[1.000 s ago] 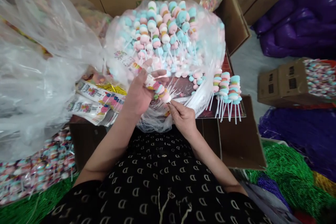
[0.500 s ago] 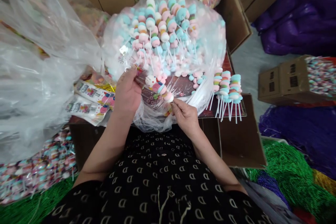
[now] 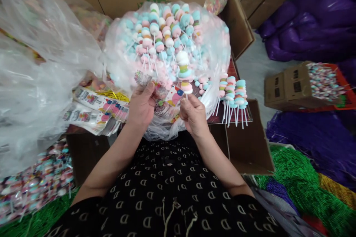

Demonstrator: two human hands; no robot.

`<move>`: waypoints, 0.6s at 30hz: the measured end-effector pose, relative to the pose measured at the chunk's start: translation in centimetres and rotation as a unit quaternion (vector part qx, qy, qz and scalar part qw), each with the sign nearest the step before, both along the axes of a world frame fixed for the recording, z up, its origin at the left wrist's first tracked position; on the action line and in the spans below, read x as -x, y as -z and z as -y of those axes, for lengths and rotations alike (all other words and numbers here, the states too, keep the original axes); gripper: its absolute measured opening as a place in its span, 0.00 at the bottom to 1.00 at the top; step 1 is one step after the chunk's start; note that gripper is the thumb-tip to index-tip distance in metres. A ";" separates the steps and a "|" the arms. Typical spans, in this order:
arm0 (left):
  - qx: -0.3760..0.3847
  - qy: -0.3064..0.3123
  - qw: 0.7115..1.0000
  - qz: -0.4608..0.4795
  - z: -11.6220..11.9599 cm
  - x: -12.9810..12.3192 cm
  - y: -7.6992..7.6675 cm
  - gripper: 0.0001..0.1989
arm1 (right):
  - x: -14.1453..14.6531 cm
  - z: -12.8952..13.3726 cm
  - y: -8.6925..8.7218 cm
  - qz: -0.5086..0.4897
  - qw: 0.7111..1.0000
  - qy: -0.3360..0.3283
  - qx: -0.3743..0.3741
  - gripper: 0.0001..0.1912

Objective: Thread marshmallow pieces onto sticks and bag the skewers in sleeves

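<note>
In my right hand [image 3: 194, 115] is the stick of a marshmallow skewer [image 3: 183, 71]. The skewer stands nearly upright, its white, green, blue and pink pieces above my closed fingers. My left hand [image 3: 142, 106] pinches a small clear printed candy bag [image 3: 174, 95] between thumb and fingers. The bag's coloured-dot end reaches toward the skewer's lower pieces; whether they touch, I cannot tell. Behind both hands lies a large clear plastic sack [image 3: 219, 40] with many more marshmallow skewers [image 3: 154, 29] on it. Flat printed bags [image 3: 89, 113] lie stacked left of my left hand.
Several finished-looking skewers [image 3: 230, 90] rest at the table's right edge, sticks overhanging. Yellow twist ties [image 3: 114, 95] lie by the bag stack. A big plastic sheet [image 3: 41, 63] bulges at left. Below right is an open carton [image 3: 250, 144]; boxes of candy [image 3: 294, 87] stand on the floor.
The skewer has swung from lying slanted toward my left hand to nearly upright, and my right hand has turned with it. My left hand still grips the bag. The view has shifted slightly.
</note>
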State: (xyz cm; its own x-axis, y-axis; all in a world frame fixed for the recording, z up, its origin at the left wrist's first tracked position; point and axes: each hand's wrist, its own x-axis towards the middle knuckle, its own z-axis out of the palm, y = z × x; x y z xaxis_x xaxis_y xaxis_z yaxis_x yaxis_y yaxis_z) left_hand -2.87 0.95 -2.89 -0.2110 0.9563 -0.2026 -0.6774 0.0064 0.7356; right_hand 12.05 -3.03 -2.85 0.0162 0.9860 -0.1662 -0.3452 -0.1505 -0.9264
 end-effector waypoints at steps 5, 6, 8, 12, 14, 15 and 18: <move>0.002 0.034 0.999 -0.005 1.1 -1.0 0.6 0.13 | 0.3 -0.6 0.3 0.000 0.998 0.065 0.009 0.25; 0.000 0.037 0.999 -0.009 1.2 -0.9 0.7 0.14 | 0.1 -0.7 0.4 -0.001 0.997 0.075 0.008 0.25; -0.008 0.040 0.999 -0.015 1.2 -0.7 0.9 0.14 | -0.6 -0.8 0.5 -0.003 0.997 0.077 0.004 0.25; -0.031 0.044 0.998 -0.018 1.1 -0.7 1.1 0.14 | -0.8 -0.3 0.2 -0.014 0.999 0.042 -0.002 0.27; -0.041 0.052 0.998 -0.019 1.2 -0.9 1.2 0.14 | -0.4 0.1 0.1 -0.021 1.000 0.019 0.000 0.29; -0.046 0.064 0.997 -0.019 1.3 -1.0 1.2 0.14 | -0.1 0.1 0.1 -0.021 1.000 0.013 0.002 0.29; -0.043 0.104 0.993 -0.018 1.6 -1.0 1.0 0.12 | 0.3 0.0 0.3 -0.004 0.999 0.037 0.012 0.25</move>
